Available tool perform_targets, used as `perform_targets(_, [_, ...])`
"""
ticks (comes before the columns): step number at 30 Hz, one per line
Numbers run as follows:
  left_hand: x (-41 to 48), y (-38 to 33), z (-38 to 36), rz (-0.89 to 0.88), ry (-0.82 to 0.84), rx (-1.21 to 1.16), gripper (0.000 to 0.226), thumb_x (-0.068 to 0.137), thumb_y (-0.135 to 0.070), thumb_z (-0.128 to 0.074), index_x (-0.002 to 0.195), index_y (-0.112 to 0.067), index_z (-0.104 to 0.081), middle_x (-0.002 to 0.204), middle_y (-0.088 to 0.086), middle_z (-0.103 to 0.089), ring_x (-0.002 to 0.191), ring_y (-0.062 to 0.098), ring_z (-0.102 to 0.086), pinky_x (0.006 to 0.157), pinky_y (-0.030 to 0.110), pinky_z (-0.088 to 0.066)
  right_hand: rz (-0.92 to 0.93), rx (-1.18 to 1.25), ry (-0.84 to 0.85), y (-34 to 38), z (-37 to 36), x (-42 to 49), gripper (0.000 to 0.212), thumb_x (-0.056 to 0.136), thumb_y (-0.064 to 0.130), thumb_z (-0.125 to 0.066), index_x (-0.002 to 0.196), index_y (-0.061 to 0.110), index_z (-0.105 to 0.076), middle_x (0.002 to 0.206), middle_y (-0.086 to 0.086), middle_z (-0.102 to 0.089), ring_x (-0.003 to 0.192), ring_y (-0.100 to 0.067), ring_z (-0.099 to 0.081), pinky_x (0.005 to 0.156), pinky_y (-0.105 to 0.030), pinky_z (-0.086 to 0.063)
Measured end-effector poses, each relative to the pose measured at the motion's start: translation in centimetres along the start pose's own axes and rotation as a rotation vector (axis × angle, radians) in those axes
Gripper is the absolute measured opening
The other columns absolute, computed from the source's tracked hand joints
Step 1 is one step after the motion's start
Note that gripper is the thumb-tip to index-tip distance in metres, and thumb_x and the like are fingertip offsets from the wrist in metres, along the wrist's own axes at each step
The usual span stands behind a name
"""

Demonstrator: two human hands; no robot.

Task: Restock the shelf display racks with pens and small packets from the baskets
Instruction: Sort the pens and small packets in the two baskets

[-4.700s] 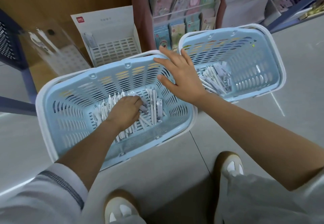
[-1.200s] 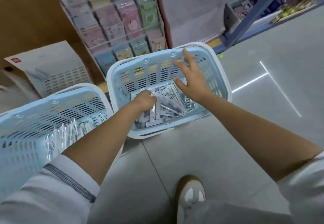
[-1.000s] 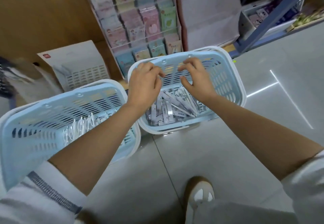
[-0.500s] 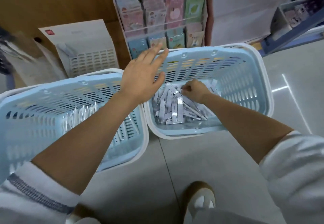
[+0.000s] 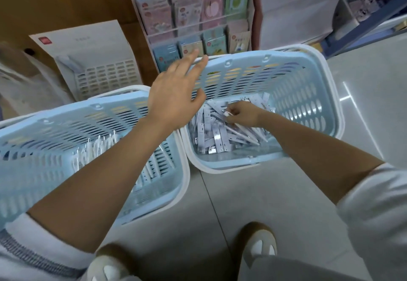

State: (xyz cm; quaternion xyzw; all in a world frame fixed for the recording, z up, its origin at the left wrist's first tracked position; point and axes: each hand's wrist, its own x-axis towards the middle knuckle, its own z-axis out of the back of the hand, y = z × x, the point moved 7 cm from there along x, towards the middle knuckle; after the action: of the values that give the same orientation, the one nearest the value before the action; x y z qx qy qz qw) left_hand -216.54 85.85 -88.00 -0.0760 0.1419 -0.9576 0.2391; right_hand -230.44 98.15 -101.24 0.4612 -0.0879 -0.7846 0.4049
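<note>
We reach our right hand (image 5: 244, 114) down into the right basket (image 5: 312, 96), fingers curled and pinching a white piece (image 5: 228, 113) from the heap of pens and packets (image 5: 211, 136) on its floor; pen or packet, we cannot tell. Our left hand (image 5: 176, 98) hovers over that basket's left rim, fingers spread, holding nothing. The left basket (image 5: 44, 170) beside it holds more pens (image 5: 99, 146).
</note>
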Motion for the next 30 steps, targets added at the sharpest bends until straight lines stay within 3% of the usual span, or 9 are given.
perform_targets(2, [0.0,0.0,-0.1,-0.006,0.002,0.007,0.062,0.094,-0.035,-0.045,0.153,-0.024,-0.027,0.16,-0.002,-0.024,0.14,0.023,-0.034,0.101,0.041,-0.041,-0.002,-0.116,0.02,0.1,-0.9,0.2,0.023,0.084,0.027,-0.071,0.07,0.023,-0.053,0.068,0.003,-0.052,0.067,-0.017,-0.047,0.064,-0.028,-0.037])
perform_targets(5, [0.0,-0.2,-0.1,-0.017,0.001,0.013,0.062,0.094,-0.035,-0.045,0.153,-0.024,-0.027,0.16,-0.002,-0.023,0.141,0.022,-0.032,0.102,0.041,-0.039,0.013,-0.167,0.029,0.4,-1.1,0.0,0.014,0.077,0.025,-0.077,0.08,0.021,-0.064,0.07,0.003,-0.058,0.066,-0.014,-0.051,0.063,-0.027,-0.041])
perform_targets(10, [-0.1,-0.2,-0.1,-0.008,0.017,0.034,0.063,0.095,-0.034,-0.045,0.153,-0.024,-0.024,0.161,-0.001,-0.021,0.143,0.023,-0.029,0.104,0.042,-0.038,0.048,-0.295,0.074,0.5,-1.6,0.1,0.017,0.082,0.024,-0.073,0.076,0.014,-0.061,0.066,0.004,-0.054,0.066,-0.016,-0.05,0.057,-0.025,-0.037])
perform_targets(14, [-0.1,-0.3,-0.2,-0.02,0.041,0.055,0.065,0.095,-0.035,-0.044,0.155,-0.024,-0.02,0.162,-0.001,-0.017,0.144,0.023,-0.026,0.106,0.042,-0.035,0.049,-0.108,0.0,-0.2,-0.2,-0.2,0.019,0.098,0.028,-0.049,0.097,0.008,-0.051,0.092,-0.008,-0.061,0.085,-0.025,-0.056,0.077,-0.036,-0.045])
perform_targets(17, [-0.1,-0.2,-0.3,-0.015,0.069,0.069,0.067,0.095,-0.035,-0.046,0.155,-0.024,-0.018,0.162,-0.002,-0.016,0.145,0.022,-0.023,0.108,0.042,-0.032,0.022,0.113,-0.075,-0.9,1.4,-0.8,0.014,0.101,0.024,-0.04,0.105,0.012,-0.044,0.087,0.002,-0.063,0.077,-0.018,-0.056,0.068,-0.033,-0.043])
perform_targets(20, [0.6,-0.4,-0.1,-0.016,0.078,0.073,0.064,0.094,-0.032,-0.05,0.152,-0.02,-0.026,0.159,0.004,-0.025,0.144,0.027,-0.025,0.113,0.044,-0.023,-0.011,0.345,-0.221,-2.6,3.5,-1.3,0.012,0.1,0.023,-0.04,0.098,0.015,-0.047,0.077,0.001,-0.066,0.067,-0.02,-0.05,0.061,-0.031,-0.039])
perform_targets(24, [3.2,-2.4,0.4,-0.073,0.045,0.071,0.053,0.093,-0.032,-0.05,0.141,-0.011,-0.044,0.15,0.013,-0.039,0.138,0.032,-0.034,0.111,0.045,-0.022,-0.108,0.357,-0.408,-4.7,5.8,-2.0,0.031,0.099,0.029,-0.045,0.092,0.006,-0.063,0.069,-0.002,-0.062,0.055,-0.013,-0.046,0.055,-0.026,-0.037])
perform_targets(26, [4.3,-3.2,-0.3,-0.11,0.09,0.066,0.053,0.095,-0.034,-0.049,0.143,-0.012,-0.042,0.149,0.012,-0.04,0.135,0.032,-0.037,0.11,0.044,-0.023,-0.147,0.391,-0.399,-5.4,5.5,-1.5,0.026,0.097,0.032,-0.051,0.085,0.013,-0.063,0.065,0.0,-0.057,0.059,-0.014,-0.048,0.061,-0.027,-0.04])
perform_targets(30, [5.0,-3.1,-1.5,-0.112,0.149,0.113,0.058,0.097,-0.043,-0.042,0.148,-0.018,-0.03,0.146,0.007,-0.043,0.128,0.031,-0.043,0.104,0.046,-0.031,-0.223,0.383,-0.303,-6.5,4.2,-0.7,0.031,0.091,0.038,-0.061,0.069,0.02,-0.051,0.064,0.0,-0.051,0.057,-0.015,-0.046,0.058,-0.028,-0.041])
